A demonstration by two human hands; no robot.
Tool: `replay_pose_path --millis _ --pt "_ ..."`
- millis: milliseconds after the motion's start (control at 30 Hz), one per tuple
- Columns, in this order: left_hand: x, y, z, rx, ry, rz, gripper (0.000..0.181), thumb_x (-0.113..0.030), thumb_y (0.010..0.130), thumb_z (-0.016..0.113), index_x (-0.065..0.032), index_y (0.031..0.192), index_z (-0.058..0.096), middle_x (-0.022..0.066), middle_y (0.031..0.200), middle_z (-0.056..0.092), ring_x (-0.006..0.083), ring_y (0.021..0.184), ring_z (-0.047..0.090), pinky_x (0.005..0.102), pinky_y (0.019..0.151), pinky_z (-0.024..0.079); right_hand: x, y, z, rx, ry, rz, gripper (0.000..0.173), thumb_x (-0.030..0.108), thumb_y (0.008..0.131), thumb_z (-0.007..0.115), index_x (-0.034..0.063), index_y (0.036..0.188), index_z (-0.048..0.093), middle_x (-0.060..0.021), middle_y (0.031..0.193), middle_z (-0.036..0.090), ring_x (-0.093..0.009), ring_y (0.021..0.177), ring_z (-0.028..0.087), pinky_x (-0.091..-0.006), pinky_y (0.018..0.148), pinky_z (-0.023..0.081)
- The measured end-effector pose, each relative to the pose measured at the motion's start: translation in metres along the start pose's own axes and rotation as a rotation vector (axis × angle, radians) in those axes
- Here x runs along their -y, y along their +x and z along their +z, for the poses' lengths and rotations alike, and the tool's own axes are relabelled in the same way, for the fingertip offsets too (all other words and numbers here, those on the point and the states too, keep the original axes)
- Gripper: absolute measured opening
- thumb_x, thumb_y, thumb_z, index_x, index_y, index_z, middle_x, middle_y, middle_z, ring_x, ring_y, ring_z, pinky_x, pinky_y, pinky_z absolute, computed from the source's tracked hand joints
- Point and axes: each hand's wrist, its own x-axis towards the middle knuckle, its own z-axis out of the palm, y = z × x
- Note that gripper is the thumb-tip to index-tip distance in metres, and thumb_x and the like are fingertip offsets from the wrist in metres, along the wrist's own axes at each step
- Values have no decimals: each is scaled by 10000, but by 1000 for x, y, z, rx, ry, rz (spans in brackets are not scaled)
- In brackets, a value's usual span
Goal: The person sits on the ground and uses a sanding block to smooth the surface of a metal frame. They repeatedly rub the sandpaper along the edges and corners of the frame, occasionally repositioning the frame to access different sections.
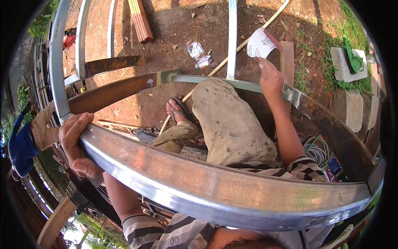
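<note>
My left hand [79, 144] grips the left end of a shiny rectangular metal tube [217, 183], fingers over its top and thumb below. This tube crosses in front of me, near the view. Beyond my bent knee, my right hand [270, 77] holds a curled sheet of sandpaper [261, 43] by its lower edge, its white printed backing facing up and a reddish rolled edge at the right. The sheet is above the ground, apart from the metal. A greenish painted bar [192, 78] of the frame runs beneath my right forearm and past my knee, joined to rusty brown bars [115, 95].
Upright metal tubes [232, 37] rise beyond the frame. Bundled wood strips [141, 28], a plastic packet [199, 54] and a pale pole [217, 68] lie on dirt. A coiled hose [315, 151] is at the right; another person [25, 149] stands at the far left.
</note>
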Motion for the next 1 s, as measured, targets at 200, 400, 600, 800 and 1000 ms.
replay_pose_path --millis 200,400,600,800,1000 --pt "-5 20 31 -264 210 98 765 -523 1046 242 34 840 725 132 711 704 259 677 677 386 660 542 -5 -24 52 263 -253 -80 224 273 1066 561 102 1102 702 -159 1094 760 -433 971 727 -579 808 556" --pt "-35 32 20 -424 289 253 451 -343 976 470 -29 691 624 106 572 509 314 501 530 423 541 415 -32 -23 75 274 -419 -147 348 370 1049 579 185 1311 714 -264 1082 751 -477 1027 716 -609 869 547" --pt "-22 27 31 -428 242 218 379 -299 951 443 -59 687 569 158 619 526 373 570 567 443 596 455 11 -35 50 376 -425 -10 340 362 1038 574 189 1276 744 -244 1091 761 -479 1030 721 -598 881 549" --pt "-12 26 27 -411 292 138 409 -277 1008 405 -63 714 592 175 637 553 398 599 582 472 627 460 21 -29 47 439 -420 -19 339 352 1034 582 174 1269 749 -245 1107 761 -472 1064 717 -593 899 547" --pt "-9 34 33 -418 402 153 456 -312 1072 362 -106 769 634 156 673 603 409 633 608 487 643 475 11 -16 53 490 -411 18 369 396 1049 559 189 1298 735 -220 1212 747 -463 1146 695 -587 954 541"
